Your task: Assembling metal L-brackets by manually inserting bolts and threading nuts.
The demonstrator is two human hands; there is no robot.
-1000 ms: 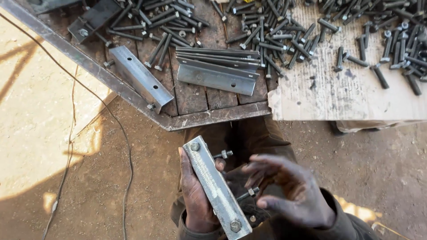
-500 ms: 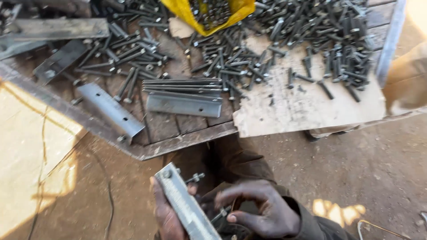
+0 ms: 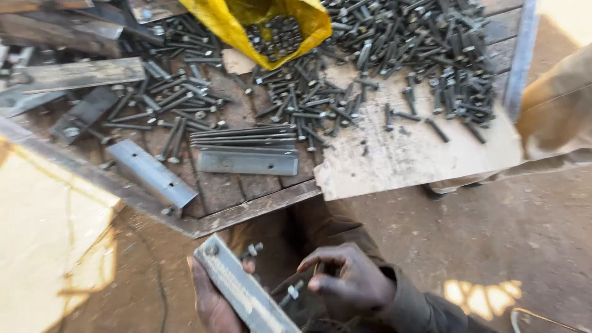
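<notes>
left hand grips metal bracket | right hand curled, pinching bolt

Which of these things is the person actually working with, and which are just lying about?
In hand: left hand, gripping the metal bar; right hand, at the bolts sticking out of it.

Lying about: yellow bag, loose bolt pile, stacked flat strips, angle piece, board.

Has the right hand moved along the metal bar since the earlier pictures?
Cannot tell: the camera tilted, and the right hand sits beside the metal bar much as before.
</notes>
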